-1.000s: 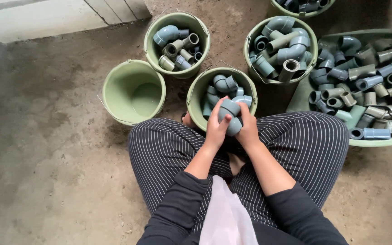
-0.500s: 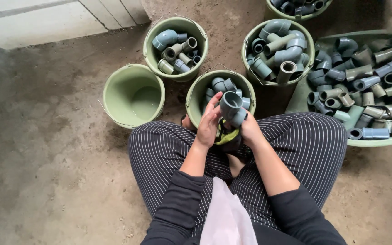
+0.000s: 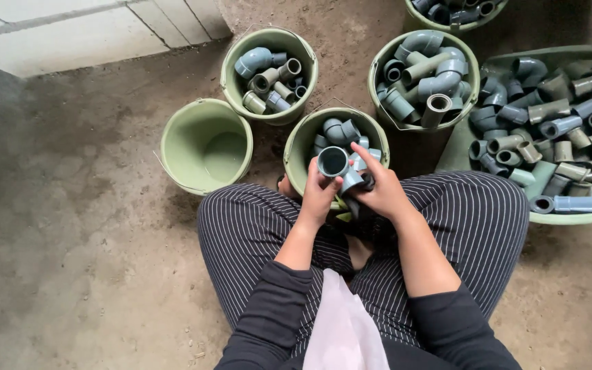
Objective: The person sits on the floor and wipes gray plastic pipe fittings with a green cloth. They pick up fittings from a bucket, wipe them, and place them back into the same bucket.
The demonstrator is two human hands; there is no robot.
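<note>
I sit on the floor with striped trousers, both hands raised in front of my knees. My left hand (image 3: 318,194) and my right hand (image 3: 380,191) together grip a grey-blue plastic pipe fitting (image 3: 337,165), its round opening facing up at me. A smaller fitting part pokes out between the fingers. Directly behind the hands stands a green bucket (image 3: 301,142) holding several similar grey fittings.
An empty green bucket (image 3: 205,145) stands at left. Two more green buckets (image 3: 269,42) (image 3: 381,63) of grey fittings stand behind. A wide green tub (image 3: 462,145) of fittings lies at right. A pale wall base runs along the top left. A white plastic bag (image 3: 342,329) rests on my lap.
Both hands have stayed at the near bucket's rim while the fitting was turned, so its round opening now faces the camera. The view has shifted slightly.
</note>
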